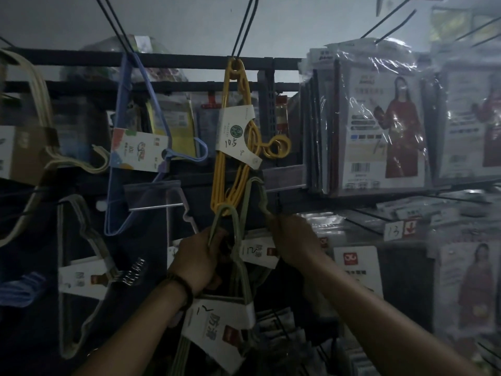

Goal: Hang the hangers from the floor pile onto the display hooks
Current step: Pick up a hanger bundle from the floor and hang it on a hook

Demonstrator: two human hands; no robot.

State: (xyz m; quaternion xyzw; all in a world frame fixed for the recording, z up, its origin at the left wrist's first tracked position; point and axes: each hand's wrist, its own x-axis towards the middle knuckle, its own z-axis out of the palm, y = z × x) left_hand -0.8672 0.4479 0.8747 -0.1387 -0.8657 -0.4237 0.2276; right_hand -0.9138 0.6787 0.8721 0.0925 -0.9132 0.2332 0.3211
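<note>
Closest to the lens, a grey-green hanger bundle (240, 267) hangs from the left hand (199, 263), its paper sleeve (217, 324) wrapped round the shoulders below the wrist. That hand's fingers are curled tight round the necks just under the hooks, which reach the bottom of the yellow hangers (233, 158). The right hand (294, 240) holds a second grey-green bundle (263, 196) by its hook stems; its fingers look closed round them, though the gloom hides how each one lies. Both bundles are raised before the rack, under the yellow set hanging on a display hook (244, 23); no floor pile is in view. Blue hangers (130, 131) hang on the neighbouring hook, cream hangers (40, 104) further left, and packaged garments (379, 126) fill the right side

Judging by the thin coated frames, each bundle should be light and stiff, yet the hangers could fan out and snag on one another, since only the sleeve binds them. Gripping at the necks seems best: it keeps the hooks together so they slide onto a prong as one
</note>
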